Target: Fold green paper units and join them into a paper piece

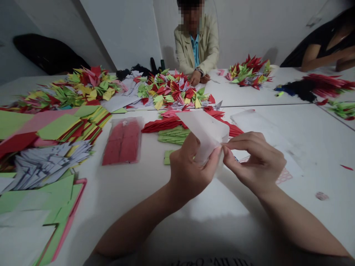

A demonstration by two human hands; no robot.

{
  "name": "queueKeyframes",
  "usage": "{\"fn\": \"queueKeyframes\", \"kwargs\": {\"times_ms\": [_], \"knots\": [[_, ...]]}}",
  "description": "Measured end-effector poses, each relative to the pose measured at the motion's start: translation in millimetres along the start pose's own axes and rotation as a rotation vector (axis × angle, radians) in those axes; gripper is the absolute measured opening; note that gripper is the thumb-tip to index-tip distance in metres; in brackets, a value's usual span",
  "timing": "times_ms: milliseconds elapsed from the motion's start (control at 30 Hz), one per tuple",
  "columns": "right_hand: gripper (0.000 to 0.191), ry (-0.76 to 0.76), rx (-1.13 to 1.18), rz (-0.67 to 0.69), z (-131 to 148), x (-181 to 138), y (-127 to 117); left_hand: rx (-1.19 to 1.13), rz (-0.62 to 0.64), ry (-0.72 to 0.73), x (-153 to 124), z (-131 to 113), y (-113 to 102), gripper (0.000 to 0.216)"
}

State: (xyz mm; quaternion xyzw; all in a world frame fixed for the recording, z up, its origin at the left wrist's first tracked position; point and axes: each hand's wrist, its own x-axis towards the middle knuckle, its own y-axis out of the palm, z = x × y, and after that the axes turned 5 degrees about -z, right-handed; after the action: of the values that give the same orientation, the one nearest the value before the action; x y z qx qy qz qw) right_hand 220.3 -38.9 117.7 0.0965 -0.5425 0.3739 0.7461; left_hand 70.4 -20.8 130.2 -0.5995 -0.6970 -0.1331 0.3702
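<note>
White, smooth table (124, 199) spreads below. Above its middle, the left hand (191, 173) holds a thin, white, partly folded paper sheet (206, 127) between thumb and fingers. At the sheet's near right edge, the right hand (257, 159) seems to pinch it, thumb against forefinger. Good work, I think, needs light, steady pressure, with edges meeting evenly before pressing the crease.

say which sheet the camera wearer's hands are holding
The white sheet, pinched by the left hand and right hand; the green sheets at left lie on the table.
</note>
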Motion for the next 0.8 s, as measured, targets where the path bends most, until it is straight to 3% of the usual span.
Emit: {"fn": "queueKeyframes", "kwargs": {"times_ms": [533, 800], "knots": [[0.011, 0.316, 0.317, 0.079, -3.3, 1.3, -4.8, -0.117, 0.048, -0.075, 0.0, 1.5, -1.1, 0.027], [0.005, 0.454, 0.427, 0.105, -6.3, 0.3, -4.7, -0.226, 0.108, -0.228, 0.4, 0.6, -1.7, 0.025]]}}
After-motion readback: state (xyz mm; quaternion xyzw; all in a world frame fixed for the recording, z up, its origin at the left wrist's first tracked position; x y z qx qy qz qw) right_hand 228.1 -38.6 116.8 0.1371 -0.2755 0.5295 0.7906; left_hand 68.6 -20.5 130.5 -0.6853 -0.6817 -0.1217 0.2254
